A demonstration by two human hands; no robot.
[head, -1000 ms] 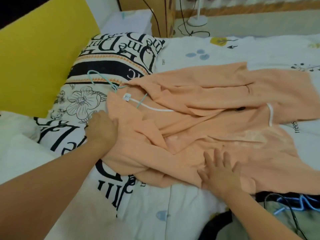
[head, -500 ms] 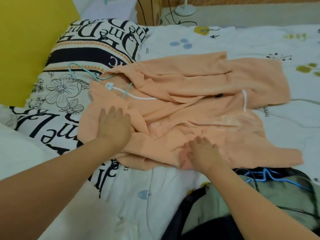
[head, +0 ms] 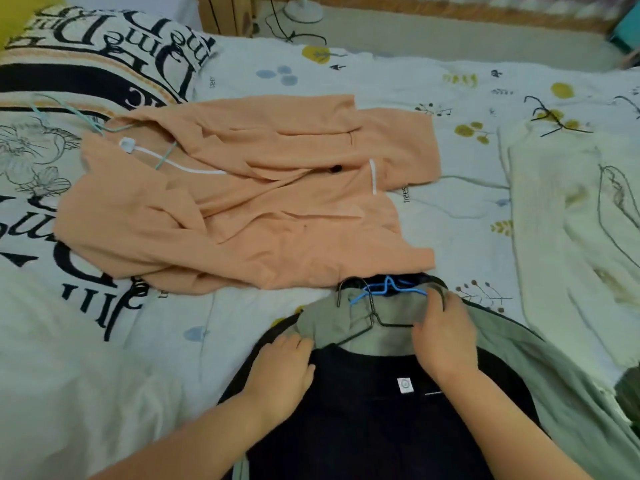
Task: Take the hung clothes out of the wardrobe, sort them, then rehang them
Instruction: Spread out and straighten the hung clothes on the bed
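Note:
An orange jacket (head: 249,209) lies spread on the bed, still on its pale green hanger (head: 86,119). Nearer to me lies a grey-green jacket (head: 540,368) with a dark lining, on a black wire hanger (head: 367,317), with a blue hanger (head: 384,289) just beyond its collar. My left hand (head: 280,372) rests flat on the dark lining beside the collar's left edge. My right hand (head: 443,337) holds the collar and the black hanger's right arm, fingers curled over them. A cream garment (head: 568,216) lies on the right on another black hanger (head: 550,121).
A black-and-white lettered pillow (head: 69,74) sits at the bed's far left. The patterned sheet (head: 460,202) shows between the garments. Beyond the bed are a white fan base (head: 304,10), cables and a wooden cabinet.
Both hands left the orange jacket and came back to the grey-green jacket close to me. The view swung right and down, bringing the cream garment into sight.

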